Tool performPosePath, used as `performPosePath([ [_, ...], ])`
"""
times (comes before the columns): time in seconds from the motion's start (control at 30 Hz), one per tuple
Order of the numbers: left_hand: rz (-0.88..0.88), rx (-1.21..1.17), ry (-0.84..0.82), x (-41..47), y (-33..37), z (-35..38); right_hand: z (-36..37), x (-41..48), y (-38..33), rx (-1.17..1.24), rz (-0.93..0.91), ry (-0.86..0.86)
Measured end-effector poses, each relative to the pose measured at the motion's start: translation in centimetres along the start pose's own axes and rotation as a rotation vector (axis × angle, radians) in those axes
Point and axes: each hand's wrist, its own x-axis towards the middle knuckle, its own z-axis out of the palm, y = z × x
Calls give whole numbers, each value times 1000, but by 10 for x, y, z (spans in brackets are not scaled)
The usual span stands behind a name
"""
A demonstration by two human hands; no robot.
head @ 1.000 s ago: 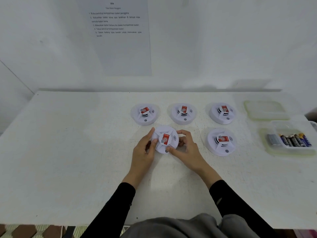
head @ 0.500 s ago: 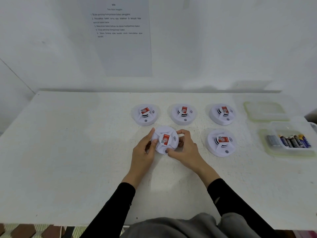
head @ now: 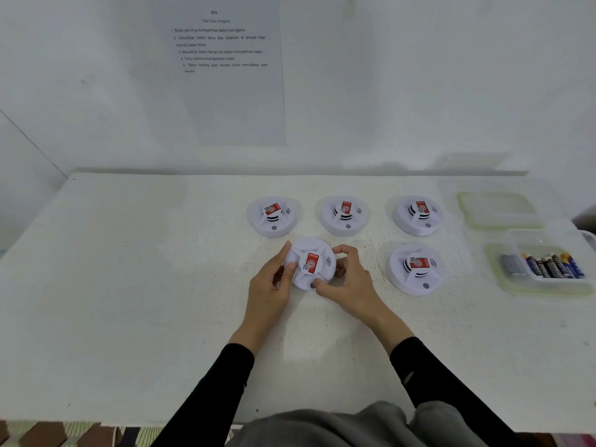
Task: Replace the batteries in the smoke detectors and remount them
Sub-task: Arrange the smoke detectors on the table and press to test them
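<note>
White table (head: 129, 285): both hands still grip the same detector (head: 310, 263).

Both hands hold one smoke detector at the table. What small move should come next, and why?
Probably turn the held detector over. The left hand and right hand grip its rim, but its red-label face points up, so no battery cover shows. The batteries wait in the tray on the right.
</note>
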Motion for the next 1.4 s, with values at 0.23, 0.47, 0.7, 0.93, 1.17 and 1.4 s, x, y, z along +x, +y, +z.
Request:
performPosePath([
  [0.23,-9,1,-3,0,0,0,1,0,-2,-11,2,12],
  [0.47,-11,-9,-4,0,2,1,1,-1,-2,1,-8,11],
  [0.7,-21,-11,-14,0,0,0,-1,-3,-4,8,-20,15],
  [0.93,-15,-8,-8,0,0,0,-11,-6,2,117,-49,-64],
  [1.17,-16,-26,-14,0,0,0,-19,-11,-4,161,-17,-109],
  [1.4,-20,-38,-16,1,0,0,-17,-10,-5,157,-16,-88],
])
